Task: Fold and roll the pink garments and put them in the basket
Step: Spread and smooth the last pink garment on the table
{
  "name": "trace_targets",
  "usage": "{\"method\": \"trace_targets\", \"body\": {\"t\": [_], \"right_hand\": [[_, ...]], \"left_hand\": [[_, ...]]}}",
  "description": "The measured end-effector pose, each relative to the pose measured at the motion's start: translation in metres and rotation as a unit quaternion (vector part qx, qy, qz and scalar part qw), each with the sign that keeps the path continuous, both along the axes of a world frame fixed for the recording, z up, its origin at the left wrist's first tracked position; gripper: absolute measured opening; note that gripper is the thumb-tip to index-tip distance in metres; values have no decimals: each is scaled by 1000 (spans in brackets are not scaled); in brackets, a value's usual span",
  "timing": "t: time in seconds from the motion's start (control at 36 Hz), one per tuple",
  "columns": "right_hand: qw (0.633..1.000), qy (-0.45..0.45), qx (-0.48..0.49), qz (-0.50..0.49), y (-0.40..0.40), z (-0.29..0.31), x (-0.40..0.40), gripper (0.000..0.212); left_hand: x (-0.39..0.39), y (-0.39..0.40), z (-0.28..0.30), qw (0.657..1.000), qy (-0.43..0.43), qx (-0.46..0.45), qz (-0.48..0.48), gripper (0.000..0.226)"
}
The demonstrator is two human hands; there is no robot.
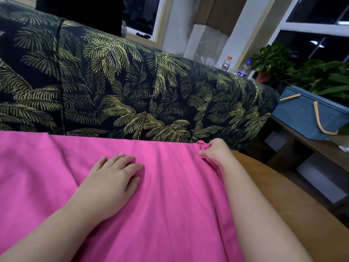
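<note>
A large pink garment (170, 201) lies spread flat over a wooden table and fills the lower left of the view. My left hand (111, 178) rests palm down on its middle with the fingers straight and spread. My right hand (215, 150) pinches a bunched fold of the pink cloth at its far right corner, by the table's edge. A blue basket (302, 112) with tan loop handles stands on a low shelf at the right, well apart from both hands.
A dark sofa (132, 87) printed with green palm leaves runs along the far side of the table (283, 195). Two plastic bottles (244, 68) and potted plants (321, 72) stand behind the basket. A low wooden shelf unit (311, 152) is at the right.
</note>
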State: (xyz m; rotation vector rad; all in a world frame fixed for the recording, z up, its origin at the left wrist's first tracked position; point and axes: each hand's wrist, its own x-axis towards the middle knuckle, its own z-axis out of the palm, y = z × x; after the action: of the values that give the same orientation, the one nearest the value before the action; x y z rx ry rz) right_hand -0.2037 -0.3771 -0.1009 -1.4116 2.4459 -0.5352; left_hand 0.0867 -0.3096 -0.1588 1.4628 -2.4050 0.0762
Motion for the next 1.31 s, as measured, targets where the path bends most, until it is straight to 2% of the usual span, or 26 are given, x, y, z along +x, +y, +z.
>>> {"method": "trace_targets", "body": {"t": [0.06, 0.14, 0.25, 0.33, 0.44, 0.58, 0.64, 0.69, 0.75, 0.81, 0.83, 0.92, 1.06, 1.14, 1.22, 1.31], "right_hand": [[999, -32, -17, -8, -1, 0, -5, 47], [996, -80, -42, -13, 5, 3, -9, 69], [979, -188, -73, -1, 13, 0, -19, 75], [976, -204, -75, 12, 20, -5, -24, 68], [982, -172, -77, 24, 28, -7, -23, 39], [996, 64, -41, 38, 20, -6, -15, 17], [994, 93, -36, 39, 15, -10, -12, 31], [995, 93, -37, 28, 9, -12, -15, 36], [994, 97, -49, 11, 2, -10, -21, 35], [992, 94, -83, -21, -4, -2, -31, 25], [989, 83, -116, -41, -9, 2, -37, 19], [978, 19, -179, -105, -20, 13, -60, 25], [932, -184, -257, -176, -39, 9, -87, 45], [919, -195, -288, -183, -41, -1, -100, 46], [921, -135, -313, -188, -33, -2, -108, 47], [949, 37, -275, -149, -24, -1, -112, 51]], "left_hand": [[0, 0, 0, 1000, 0, 1, 0, 43], [0, 0, -1, 1000, 1, 3, 2, 43], [0, 0, 0, 1000, -1, 13, 2, 43], [0, 0, 0, 1000, -1, 16, 3, 42], [0, 1, -1, 1000, -2, 17, 6, 42], [0, 1, 0, 1000, -8, 21, 6, 43], [0, 1, 1, 1000, -9, 24, 6, 42], [0, 1, 1, 1000, -6, 26, 5, 42], [1, 1, 1, 1000, -7, 30, 6, 42], [1, 2, 2, 999, -7, 36, 7, 42], [1, 2, 2, 999, -9, 41, 7, 42], [1, 2, 5, 999, -16, 50, 8, 42], [2, 3, 6, 998, -19, 58, 5, 42], [1, 2, 6, 999, -14, 45, 0, 42], [0, 0, 3, 999, -18, 28, -12, 41], [1, -4, -2, 999, -10, 25, -17, 40]]}}
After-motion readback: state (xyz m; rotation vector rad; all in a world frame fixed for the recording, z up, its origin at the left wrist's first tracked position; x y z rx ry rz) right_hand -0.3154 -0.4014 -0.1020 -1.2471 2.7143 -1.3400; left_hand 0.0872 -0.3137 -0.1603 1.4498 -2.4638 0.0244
